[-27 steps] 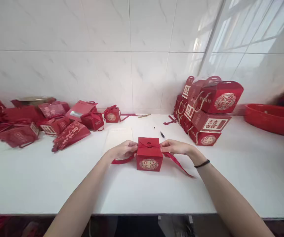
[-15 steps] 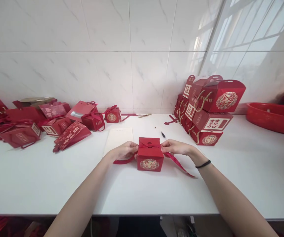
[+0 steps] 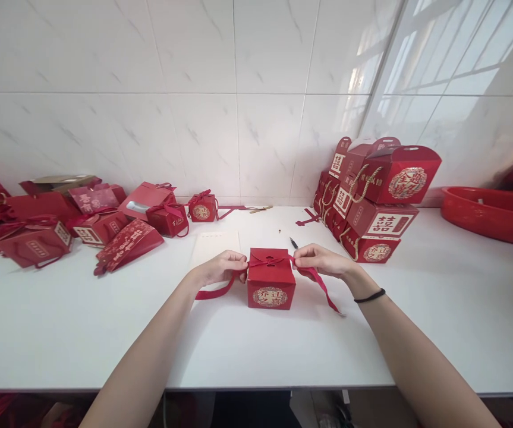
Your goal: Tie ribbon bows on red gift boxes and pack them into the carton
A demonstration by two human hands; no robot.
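Observation:
A small red gift box (image 3: 270, 284) with a gold emblem on its front stands on the white table (image 3: 256, 345) in front of me. A red ribbon (image 3: 323, 286) crosses its top and trails off on both sides. My left hand (image 3: 221, 266) is closed on the ribbon at the box's left. At the box's right, my right hand (image 3: 323, 260) pinches the other end; a black band circles that wrist. Both hands sit a little away from the box, with the ribbon stretched between them.
Several flat and folded red boxes (image 3: 104, 229) lie at the back left. A stack of larger red boxes (image 3: 378, 199) stands at the back right, beside a red basin (image 3: 492, 213). A white sheet (image 3: 214, 245) and a black pen (image 3: 293, 242) lie behind the box. Part of another person shows at the right edge.
Both hands have drawn outward from the box's sides, pulling the ribbon ends tighter. The box has stayed put.

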